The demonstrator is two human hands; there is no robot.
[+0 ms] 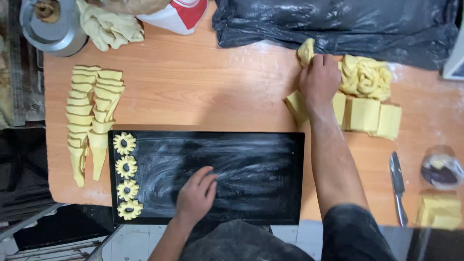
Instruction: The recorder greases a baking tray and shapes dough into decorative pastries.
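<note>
My left hand (195,195) rests flat, fingers apart, on a black floured baking tray (261,164) at the table's near edge. Several flower-shaped yellow dough pieces (126,175) with dark centres line the tray's left end. My right hand (319,79) reaches to the far side of the table and closes on a lump of yellow dough (306,51). Beside that hand lie a heap of twisted dough scraps (366,77) and flat squares of dough (367,115).
Two rows of cut dough strips (93,116) lie left of the tray. A knife (397,186) and a small bowl of dark filling (441,169) sit at the right. A black plastic sheet (338,24), gloves (108,26) and a metal bowl (50,29) are at the back.
</note>
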